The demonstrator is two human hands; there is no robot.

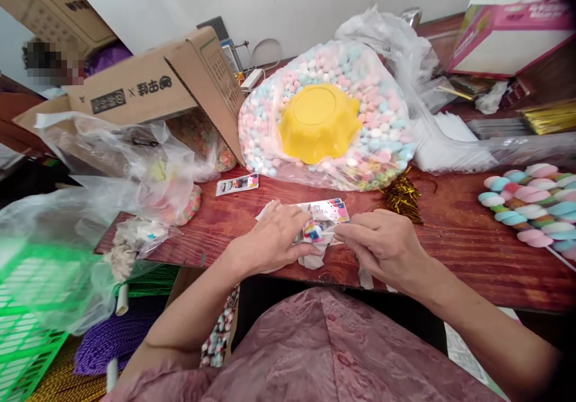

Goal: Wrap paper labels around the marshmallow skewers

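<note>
My left hand (pixel 281 234) lies palm down on white papers at the table's front edge, fingers stretched out and thumb apart. Beside its fingertips is a small colourful printed piece (pixel 312 232) on crumpled white paper (pixel 315 259). Behind it lies a white printed card (pixel 335 209) with bright patterns. My right hand (pixel 384 240) is closed in a pinch at the right edge of these papers; what its fingertips hold is hidden. Another printed card (pixel 237 185) rests further left on the table.
A large clear bag of pastel marshmallows (pixel 265 114) carries an upturned yellow bowl (pixel 319 120). Cardboard box (pixel 135 90) and plastic bags stand left; twisted marshmallow sticks (pixel 531 204) lie right. Gold tinsel (pixel 402 195) is near my right hand. A green basket (pixel 31 306) sits lower left.
</note>
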